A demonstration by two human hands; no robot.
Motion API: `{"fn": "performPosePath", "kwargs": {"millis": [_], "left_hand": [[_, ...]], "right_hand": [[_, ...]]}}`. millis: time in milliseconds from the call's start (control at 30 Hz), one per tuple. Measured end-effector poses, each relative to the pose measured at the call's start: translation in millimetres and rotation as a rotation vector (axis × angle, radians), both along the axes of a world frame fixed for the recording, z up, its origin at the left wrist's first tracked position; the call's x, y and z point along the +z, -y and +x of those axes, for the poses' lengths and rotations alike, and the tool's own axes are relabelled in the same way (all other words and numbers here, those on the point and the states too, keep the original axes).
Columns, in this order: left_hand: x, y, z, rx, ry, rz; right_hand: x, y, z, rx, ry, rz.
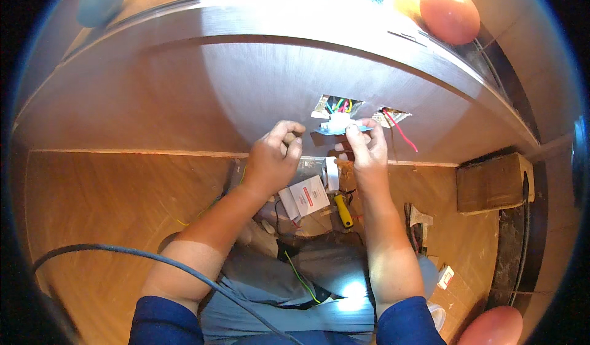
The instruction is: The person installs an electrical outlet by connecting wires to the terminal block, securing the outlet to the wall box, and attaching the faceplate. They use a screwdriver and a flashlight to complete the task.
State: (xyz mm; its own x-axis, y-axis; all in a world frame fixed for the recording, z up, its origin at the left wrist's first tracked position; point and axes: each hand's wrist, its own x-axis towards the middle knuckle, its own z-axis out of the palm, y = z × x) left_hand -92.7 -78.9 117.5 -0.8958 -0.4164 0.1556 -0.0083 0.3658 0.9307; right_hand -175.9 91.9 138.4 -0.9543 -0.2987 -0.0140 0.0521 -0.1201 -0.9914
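wiring a socket at the wall cutout

the right hand (367, 151) pinches a small white socket module (338, 122) just below the wall opening (337, 105), where coloured wires (342, 106) show. at nine o'clock of it, the left hand (275, 159) is curled narrow; i cannot tell what it holds. the step looks like connecting wires. next calls for steadying the module. a yellow-handled screwdriver (343, 210) lies at six o'clock.

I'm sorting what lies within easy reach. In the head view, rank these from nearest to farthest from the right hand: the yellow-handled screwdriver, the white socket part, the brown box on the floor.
1. White socket part: at the fingertips of the right hand, before the wall opening.
2. Yellow-handled screwdriver: on the floor, just below the hand.
3. Brown box: far off to the right, by the wall.
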Motion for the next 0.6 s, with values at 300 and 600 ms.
{"fn": "performPosePath", "kwargs": {"millis": [300,600], "left_hand": [[29,12,-9,0.177,-0.433,-0.764],[29,26,-33,0.387,-0.526,-0.942]], "right_hand": [[8,-15,-5,-0.124,-0.382,0.607],[-7,3,-13,0.079,-0.227,0.301]]}}
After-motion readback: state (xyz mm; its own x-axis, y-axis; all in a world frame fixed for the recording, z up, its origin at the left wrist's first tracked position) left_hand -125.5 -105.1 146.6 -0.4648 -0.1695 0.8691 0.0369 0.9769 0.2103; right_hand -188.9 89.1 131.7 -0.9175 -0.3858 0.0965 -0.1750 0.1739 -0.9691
